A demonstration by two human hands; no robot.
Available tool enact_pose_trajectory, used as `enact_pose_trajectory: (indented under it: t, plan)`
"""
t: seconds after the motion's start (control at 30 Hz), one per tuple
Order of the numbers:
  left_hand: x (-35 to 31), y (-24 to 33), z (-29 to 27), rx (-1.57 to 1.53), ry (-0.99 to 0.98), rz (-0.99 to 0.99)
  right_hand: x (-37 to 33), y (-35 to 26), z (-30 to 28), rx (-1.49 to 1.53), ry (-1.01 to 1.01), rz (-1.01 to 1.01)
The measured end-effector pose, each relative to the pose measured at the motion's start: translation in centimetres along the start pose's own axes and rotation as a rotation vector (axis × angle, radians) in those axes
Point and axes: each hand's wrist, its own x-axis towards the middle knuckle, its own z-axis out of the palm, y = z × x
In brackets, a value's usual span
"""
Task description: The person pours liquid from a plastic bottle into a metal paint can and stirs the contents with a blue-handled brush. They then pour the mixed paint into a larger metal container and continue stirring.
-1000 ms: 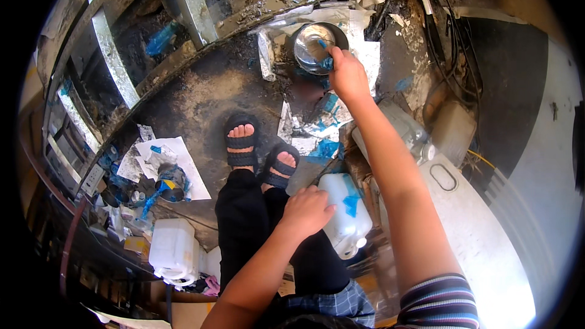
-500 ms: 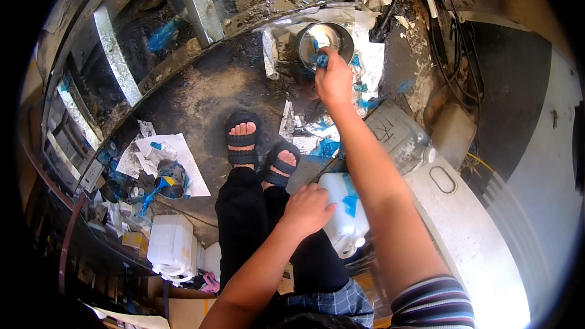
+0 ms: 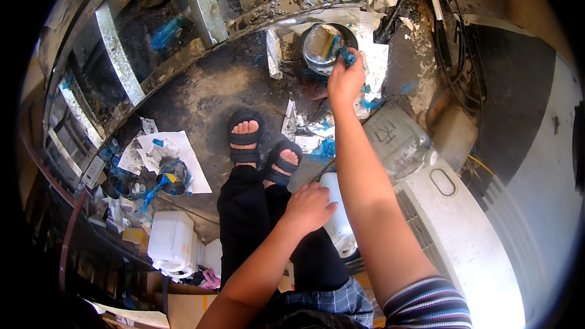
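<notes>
My right hand (image 3: 345,82) is closed round the blue-smeared end of a stick-like tool (image 3: 348,56), held over the near right rim of a round metal pot (image 3: 311,60). A yellow and blue strip shows inside the pot; whether it belongs to the same tool, I cannot tell. The pot stands on paint-spotted paper (image 3: 376,61) on the floor. My left hand (image 3: 311,207) rests over my knee with fingers loosely bent and thumb apart, holding nothing. Close beside it is a white plastic jug (image 3: 336,207), partly hidden by my right forearm.
A clear jug (image 3: 393,137) and a long white appliance panel (image 3: 466,237) lie to the right. Blue-stained cans (image 3: 175,186) and paper are at the left, above a white canister (image 3: 172,237). A curved metal frame (image 3: 204,6) spans the top left; dark cables (image 3: 466,67) hang at upper right.
My right hand has shifted right and slightly down, bringing the blue-smeared tool end from inside the pot's outline to its near right rim. My left hand stays on the knee.
</notes>
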Motion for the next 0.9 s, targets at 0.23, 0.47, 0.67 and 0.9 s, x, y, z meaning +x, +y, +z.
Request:
enact_pose_trajectory:
  t: [0.23,0.47,0.67,0.9]
  plan:
    - [0.0,0.2,0.3,-0.006,0.041,0.011,0.1,-0.4,-0.3,-0.218,-0.249,-0.239]
    - [0.2,0.0,0.5,-0.019,0.047,0.014,2.0,0.9,-1.7,-0.255,-0.163,-0.377]
    - [0.3,-0.3,1.2,-0.009,0.025,0.006,1.0,-0.4,-0.3,-0.219,-0.232,-0.208]
    - [0.1,-0.2,0.8,-0.034,0.031,0.015,2.8,0.8,-2.0,-0.352,-0.248,-0.384]
